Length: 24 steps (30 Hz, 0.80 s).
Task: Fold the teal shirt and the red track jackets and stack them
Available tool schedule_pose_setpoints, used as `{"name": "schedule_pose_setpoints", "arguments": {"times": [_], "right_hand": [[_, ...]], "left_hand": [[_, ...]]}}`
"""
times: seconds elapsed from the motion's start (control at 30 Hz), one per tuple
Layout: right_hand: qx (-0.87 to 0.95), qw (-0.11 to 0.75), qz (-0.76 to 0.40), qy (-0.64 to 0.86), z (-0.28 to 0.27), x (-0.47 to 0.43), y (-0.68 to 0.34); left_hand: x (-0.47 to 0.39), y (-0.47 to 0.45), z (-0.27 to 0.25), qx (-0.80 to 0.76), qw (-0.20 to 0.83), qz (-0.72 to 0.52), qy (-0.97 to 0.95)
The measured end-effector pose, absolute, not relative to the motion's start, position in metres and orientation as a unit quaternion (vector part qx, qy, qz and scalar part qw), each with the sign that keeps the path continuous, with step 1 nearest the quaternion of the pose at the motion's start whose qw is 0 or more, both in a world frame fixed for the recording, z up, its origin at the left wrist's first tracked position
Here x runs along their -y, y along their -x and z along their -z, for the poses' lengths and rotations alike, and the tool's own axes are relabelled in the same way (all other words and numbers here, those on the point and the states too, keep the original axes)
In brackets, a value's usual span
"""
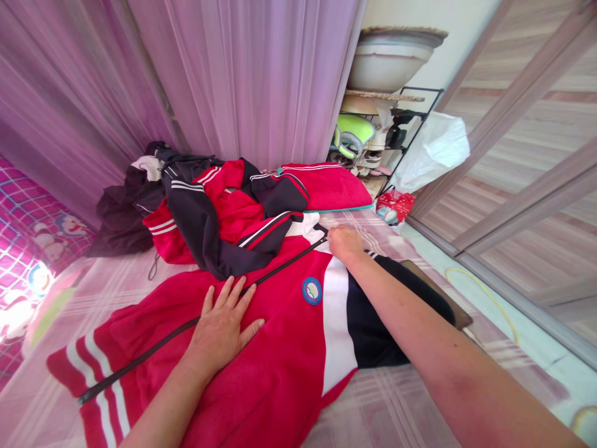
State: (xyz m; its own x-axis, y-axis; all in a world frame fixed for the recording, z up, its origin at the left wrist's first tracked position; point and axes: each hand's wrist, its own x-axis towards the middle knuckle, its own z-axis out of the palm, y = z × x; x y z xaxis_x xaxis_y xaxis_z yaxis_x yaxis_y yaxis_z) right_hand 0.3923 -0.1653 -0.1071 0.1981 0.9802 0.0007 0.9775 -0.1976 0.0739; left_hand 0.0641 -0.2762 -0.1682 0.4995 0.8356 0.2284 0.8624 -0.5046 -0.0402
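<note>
A red jacket (275, 336) with white and black panels, a round blue badge and a striped hem lies spread front up. Its black zipper (280, 269) runs closed from the hem nearly to the collar. My left hand (224, 323) rests flat on the jacket front with fingers spread, the fingertips across the zipper line. Up at the white collar, my right hand (344, 242) is closed in a pinch at the zipper's top end. The small piece between those fingers is hidden. One black sleeve passes under my right forearm.
Behind the jacket lies a heap of red and black clothes (200, 211), beside a folded red garment (331, 186). Purple curtains (242, 81) hang behind. A shoe rack (410, 130) with basins on top, a white bag (433, 149) and wooden sliding doors (517, 124) stand right.
</note>
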Motion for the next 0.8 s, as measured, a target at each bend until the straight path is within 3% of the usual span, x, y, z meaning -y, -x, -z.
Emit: {"name": "schedule_pose_setpoints", "arguments": {"times": [0.23,0.43,0.6,0.67,0.8], "right_hand": [[-0.631,0.008,0.020,-0.776,0.111,0.165,-0.401],[-0.671,-0.089,-0.039,-0.735,0.089,0.142,-0.384],[-0.705,-0.030,0.018,-0.708,0.080,0.112,-0.361],[-0.706,-0.017,0.030,-0.708,0.080,0.104,-0.358],[-0.694,-0.036,0.065,-0.717,0.078,0.103,-0.365]], "left_hand": [[0.275,-0.063,0.170,0.488,0.073,0.104,0.864],[0.276,-0.061,0.167,0.489,0.041,0.149,0.859],[0.263,-0.049,0.142,0.535,0.032,0.229,0.812],[0.248,-0.042,0.124,0.569,0.053,0.204,0.795],[0.204,-0.032,0.088,0.618,0.051,0.035,0.783]]}}
